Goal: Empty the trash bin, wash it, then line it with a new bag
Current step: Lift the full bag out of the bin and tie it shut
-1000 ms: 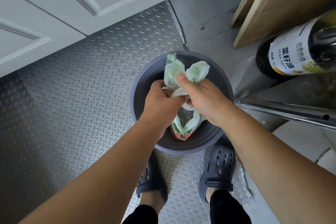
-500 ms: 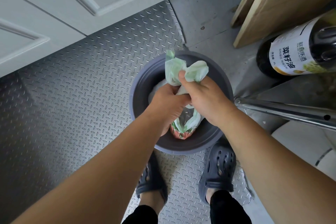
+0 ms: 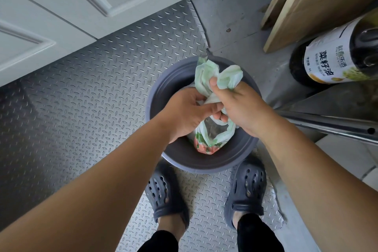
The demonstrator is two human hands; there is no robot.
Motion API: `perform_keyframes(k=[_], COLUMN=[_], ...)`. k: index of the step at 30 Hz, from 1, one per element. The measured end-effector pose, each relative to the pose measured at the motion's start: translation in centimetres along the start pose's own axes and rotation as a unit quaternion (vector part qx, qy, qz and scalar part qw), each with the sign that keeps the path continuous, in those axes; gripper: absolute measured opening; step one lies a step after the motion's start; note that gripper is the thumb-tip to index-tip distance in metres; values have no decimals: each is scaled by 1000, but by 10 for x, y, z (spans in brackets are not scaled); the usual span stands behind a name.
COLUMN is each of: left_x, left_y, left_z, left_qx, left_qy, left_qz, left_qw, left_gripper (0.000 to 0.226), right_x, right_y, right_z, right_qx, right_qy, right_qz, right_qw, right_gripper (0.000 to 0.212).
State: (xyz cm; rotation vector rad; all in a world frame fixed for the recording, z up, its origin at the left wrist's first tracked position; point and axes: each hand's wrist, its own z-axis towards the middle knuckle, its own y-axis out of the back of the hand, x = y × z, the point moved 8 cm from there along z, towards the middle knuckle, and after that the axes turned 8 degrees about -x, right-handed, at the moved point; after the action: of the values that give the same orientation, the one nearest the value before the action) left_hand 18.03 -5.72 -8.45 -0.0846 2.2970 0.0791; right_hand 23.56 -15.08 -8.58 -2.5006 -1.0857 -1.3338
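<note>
Over the round grey plastic trash bin point(image 3: 173, 157), both hands are working at the gathered neck of a thin, crinkled bag point(image 3: 212, 139). The left hand point(image 3: 186, 112) is closing its fingers around the twisted white film just below the knot, while the right hand point(image 3: 241, 108) is pinching the two pale green, crumpled ears of the bag between thumb and fingers. The bag's translucent body is hanging inside the bin, showing red and green scraps at its bulging bottom. The smooth-walled bin is sitting on a diamond-embossed metal floor plate point(image 3: 81, 108), just in front of two dark perforated foam clogs point(image 3: 245, 186). Beside it to the right, a dark glass bottle point(image 3: 335, 61) with a glossy white label is standing near a plain wooden board point(image 3: 319, 2) and a polished steel tube point(image 3: 327, 125)
</note>
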Motion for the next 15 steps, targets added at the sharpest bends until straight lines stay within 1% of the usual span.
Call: perform_keyframes(k=[1,3,4,5,6,7,8,10,11,13,15], left_x=[-3,-9,-10,-12,-11,-10,-10,-8,-6,-2,-5], left_y=[2,7,10,12,13,14,14,15,15,14,9], left_z=[-1,-2,-2,-3,-2,-2,-1,2,3,3,-3], left_qx=[-3,-29,-47,-62,-69,-72,-72,-62,-53,-27,22], left_qy=[-16,-49,-58,-62,-65,-70,-77,-70,-62,-37,-21], left_qz=[27,91,120,144,161,174,186,202,206,190,122], left_qw=[1000,994,990,986,982,980,977,975,975,981,992], left_gripper=[14,9,15,24,27,24,17,3,7,14,16], right_x=[-2,-3,0,5,9,11,11,3,-1,-7,-12], right_y=[0,1,3,6,8,9,10,10,8,0,-7], right_z=[0,1,2,2,2,1,0,-2,-3,-7,-8], right_qx=[-1,-11,-29,-51,-73,-93,-107,-112,-102,-56,6], right_qy=[-5,2,23,51,74,83,75,23,-10,-69,-106], right_qz=[-15,-65,-108,-148,-169,-160,-122,13,96,215,256], right_qw=[1000,998,993,986,980,979,984,993,990,973,961], right_gripper=[53,40,33,30,31,33,35,45,48,42,47])
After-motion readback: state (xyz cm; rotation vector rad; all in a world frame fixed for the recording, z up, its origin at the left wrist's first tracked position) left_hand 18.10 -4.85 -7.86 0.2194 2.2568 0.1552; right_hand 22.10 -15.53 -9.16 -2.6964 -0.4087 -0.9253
